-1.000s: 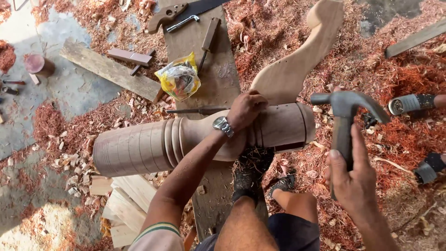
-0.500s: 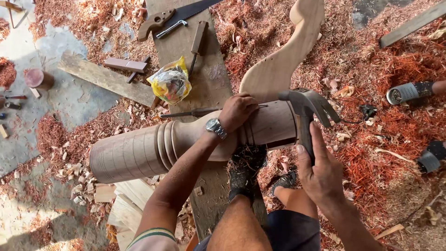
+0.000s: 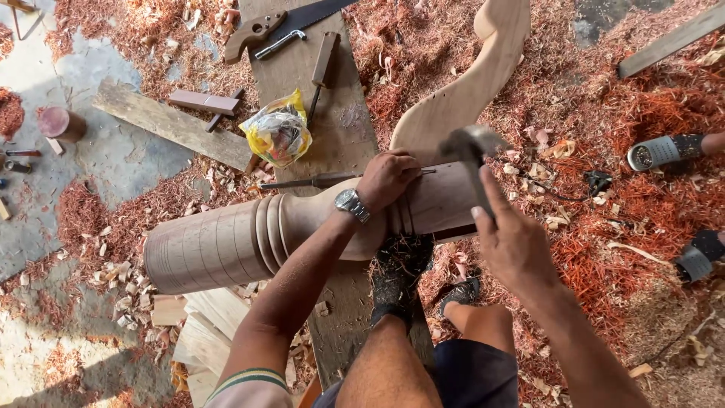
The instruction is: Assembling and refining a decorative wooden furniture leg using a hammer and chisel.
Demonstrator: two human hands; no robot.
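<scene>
Swinging in from the right, the hammer (image 3: 470, 155) now hangs over the turned wooden column (image 3: 302, 219), gripped by the right hand (image 3: 513, 242). His left hand (image 3: 387, 178) presses on the column, seemingly pinching a chisel (image 3: 313, 182). Beyond the column lies a yellow bag (image 3: 278, 132).

Floor (image 3: 91, 355) — shavings (image 3: 604, 249), plank (image 3: 332, 113), turned post (image 3: 249, 238).

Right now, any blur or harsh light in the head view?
Head view: hammer head is motion-blurred; right hand slightly soft; left hand and post sharp. Hard sun, bright patch on the concrete at left, no glare.
</scene>
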